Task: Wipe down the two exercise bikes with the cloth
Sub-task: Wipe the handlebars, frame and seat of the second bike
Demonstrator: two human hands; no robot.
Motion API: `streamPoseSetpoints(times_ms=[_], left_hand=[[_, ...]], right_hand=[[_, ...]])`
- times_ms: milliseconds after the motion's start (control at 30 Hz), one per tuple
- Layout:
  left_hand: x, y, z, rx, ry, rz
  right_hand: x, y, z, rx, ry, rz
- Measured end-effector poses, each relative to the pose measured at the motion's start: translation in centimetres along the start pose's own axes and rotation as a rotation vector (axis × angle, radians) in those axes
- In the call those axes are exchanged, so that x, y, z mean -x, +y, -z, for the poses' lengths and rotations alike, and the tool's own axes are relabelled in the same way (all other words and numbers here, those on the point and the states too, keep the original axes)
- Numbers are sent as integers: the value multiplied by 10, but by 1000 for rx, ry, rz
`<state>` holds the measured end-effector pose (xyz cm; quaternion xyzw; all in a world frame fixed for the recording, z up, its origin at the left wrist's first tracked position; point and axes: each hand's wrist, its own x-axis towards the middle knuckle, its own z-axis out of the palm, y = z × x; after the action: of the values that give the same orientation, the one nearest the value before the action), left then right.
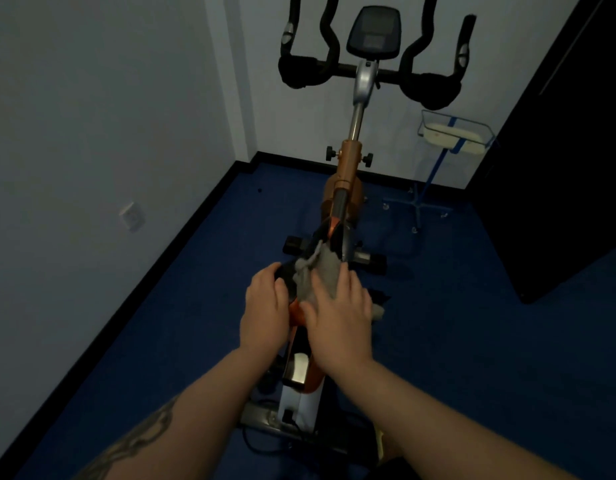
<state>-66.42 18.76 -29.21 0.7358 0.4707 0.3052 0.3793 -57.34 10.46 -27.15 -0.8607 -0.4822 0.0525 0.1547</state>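
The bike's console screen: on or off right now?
Off, as far as the view shows: the console screen above the handlebars is uniformly dark, with no lit digits.

Exercise bike stands on the floor in the room's corner, its handlebars and console at the far end toward the back wall. Cloth lies on the bike's saddle; the right hand rests on the cloth, with the left hand just beside it on the saddle's left edge. Wall socket sits on the left wall. A wheeled stand carrying a wire basket stands right of the bike, near the back wall.
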Motion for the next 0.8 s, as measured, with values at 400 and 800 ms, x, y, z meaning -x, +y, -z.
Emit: streamPoseSetpoints(times_ms=[400,800], left_hand=[[1,1,-4,5,21,25],[3,8,-13,-63,152,87]], right_hand=[[-22,23,11,-506,-87,-244],[-93,41,4,-804,-407,-431]])
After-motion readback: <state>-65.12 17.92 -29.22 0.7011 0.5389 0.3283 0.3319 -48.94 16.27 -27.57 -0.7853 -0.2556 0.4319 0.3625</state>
